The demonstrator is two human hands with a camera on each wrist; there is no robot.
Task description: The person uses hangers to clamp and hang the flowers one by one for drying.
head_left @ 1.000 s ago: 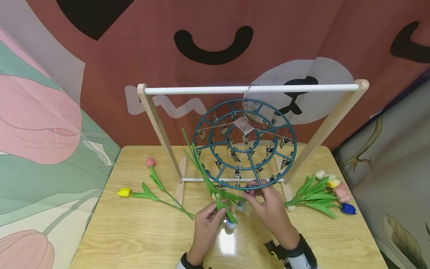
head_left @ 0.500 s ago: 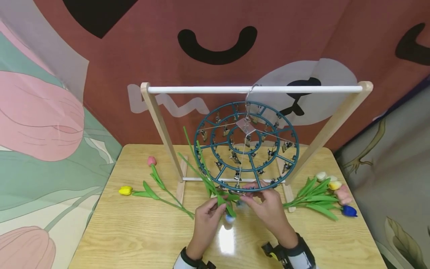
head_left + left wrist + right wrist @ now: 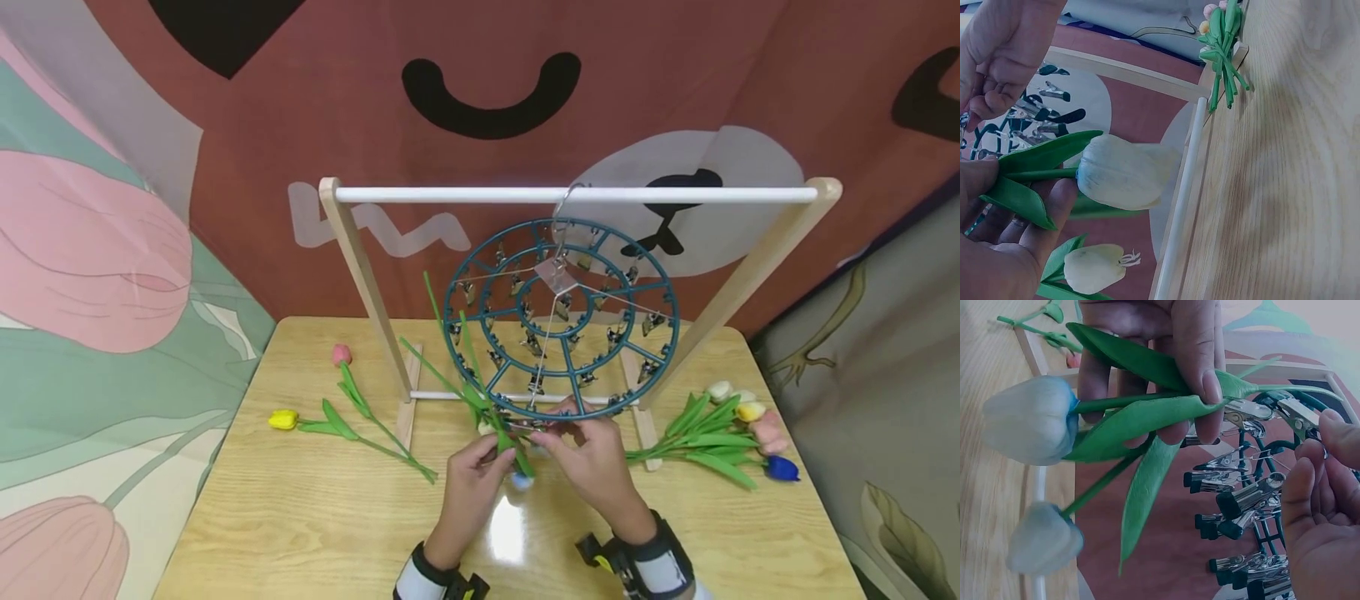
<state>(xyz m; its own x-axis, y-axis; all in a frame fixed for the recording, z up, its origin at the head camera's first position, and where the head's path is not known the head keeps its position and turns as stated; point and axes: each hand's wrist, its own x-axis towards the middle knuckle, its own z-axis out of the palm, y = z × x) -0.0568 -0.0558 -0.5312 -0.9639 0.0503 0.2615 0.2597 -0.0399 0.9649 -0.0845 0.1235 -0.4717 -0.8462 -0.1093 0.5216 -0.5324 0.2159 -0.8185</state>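
Observation:
In the head view, my left hand (image 3: pixel 472 483) pinches the green stem and leaves of an artificial tulip, its head low and its stem pointing up toward the hanger. The left wrist view shows this tulip's whitish head (image 3: pixel 1125 172), bluish at the base. A second pale tulip (image 3: pixel 1044 540) hangs beside it in the right wrist view. My right hand (image 3: pixel 596 467) is at the front rim of a round teal clip hanger (image 3: pixel 447 321). Its thumb and fingers pinch a metal clip (image 3: pixel 1297 415), right by the tulip's stem. The hanger's rim partly covers the right fingers in the head view.
The hanger hooks over the white top bar (image 3: pixel 465 195) of a wooden stand (image 3: pixel 360 267). A pink tulip (image 3: pixel 342 355) and a yellow tulip (image 3: pixel 283 419) lie at left on the table (image 3: pixel 300 533). Several bunched tulips (image 3: pixel 705 433) lie at right.
My left hand has moved slightly up toward the hanger's front rim, bringing the tulip's stem closer to the clip. My right hand keeps its place at the rim.

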